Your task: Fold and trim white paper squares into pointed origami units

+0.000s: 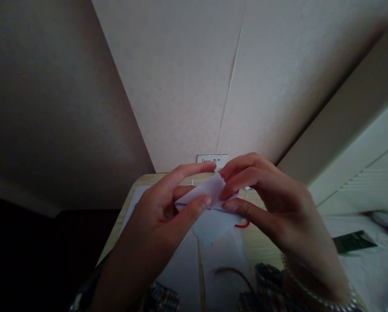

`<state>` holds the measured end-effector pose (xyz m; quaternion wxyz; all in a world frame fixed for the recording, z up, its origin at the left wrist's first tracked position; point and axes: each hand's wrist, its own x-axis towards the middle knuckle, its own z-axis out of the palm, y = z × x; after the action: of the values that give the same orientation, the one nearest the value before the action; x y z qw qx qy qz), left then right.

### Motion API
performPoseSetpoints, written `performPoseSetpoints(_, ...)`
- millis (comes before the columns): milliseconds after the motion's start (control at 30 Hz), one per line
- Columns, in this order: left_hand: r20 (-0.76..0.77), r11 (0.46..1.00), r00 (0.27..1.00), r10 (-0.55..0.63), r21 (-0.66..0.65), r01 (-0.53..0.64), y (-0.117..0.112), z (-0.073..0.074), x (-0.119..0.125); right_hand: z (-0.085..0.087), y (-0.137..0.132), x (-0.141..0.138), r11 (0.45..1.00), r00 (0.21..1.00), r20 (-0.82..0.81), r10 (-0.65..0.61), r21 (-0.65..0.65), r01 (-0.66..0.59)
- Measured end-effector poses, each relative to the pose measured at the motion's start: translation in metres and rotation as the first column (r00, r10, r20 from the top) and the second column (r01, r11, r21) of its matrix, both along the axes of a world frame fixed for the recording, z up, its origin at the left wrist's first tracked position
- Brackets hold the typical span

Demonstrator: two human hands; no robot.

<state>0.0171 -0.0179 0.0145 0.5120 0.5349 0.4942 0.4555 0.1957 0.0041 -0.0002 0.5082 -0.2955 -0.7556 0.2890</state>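
Between the left hand (158,208) and the right hand (275,190), the folded paper (210,190) looks matt and smooth. Under them, matt paper sheets (224,255) lie on a table (259,249) with a pale wood-grain finish. Beyond the hands, the wall (187,86) is matt, the socket plate (198,157) smooth plastic. Behind the right hand gleams a glossy, pearly beaded bracelet (311,295).

Paper (213,193) is pale lilac abv., pale blue below; sheets (182,268), wht. Table (257,242) is lt. tan w/ wood grain; arc (244,224), red. Cuff (164,297) shows dk. plaid; beads (311,297), pearly wht. Wall (181,86) is off-wht.; packet (353,242), dk. grn.
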Motion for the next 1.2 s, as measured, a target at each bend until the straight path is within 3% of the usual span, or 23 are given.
performPoseSetpoints(200, 0.063, 0.999, 0.998, -0.010, 0.039, 0.007, 0.000, -0.002, -0.005, 0.000, 0.000, 0.003, 0.999, 0.998, 0.050, -0.028, 0.028, 0.027)
performPoseSetpoints(333, -0.027, 0.963, 0.999, -0.028, 0.266, 0.034, 0.005, -0.008, -0.013, -0.002, -0.001, 0.000, 0.995, 0.995, -0.041, -0.093, 0.014, 0.094)
performPoseSetpoints(400, -0.057, 0.946, 0.998, -0.023, 0.321, 0.040, 0.007, -0.009, -0.015, -0.002, -0.002, -0.003, 0.991, 0.988, -0.079, -0.131, -0.003, 0.131)
performPoseSetpoints(633, 0.014, 0.965, 0.996, -0.091, 0.248, 0.085, 0.007, -0.006, -0.013, -0.002, -0.003, -0.007, 0.986, 0.981, -0.109, -0.158, -0.070, 0.151)
performPoseSetpoints(800, -0.050, 0.956, 0.996, -0.073, 0.281, 0.084, 0.008, -0.008, -0.015, -0.001, 0.001, -0.005, 0.998, 0.996, -0.074, -0.055, -0.037, 0.053)
performPoseSetpoints(1200, 0.004, 0.956, 0.990, -0.143, 0.259, 0.137, 0.010, -0.010, -0.011, 0.001, -0.001, -0.006, 0.992, 0.989, -0.125, -0.074, -0.110, 0.061)
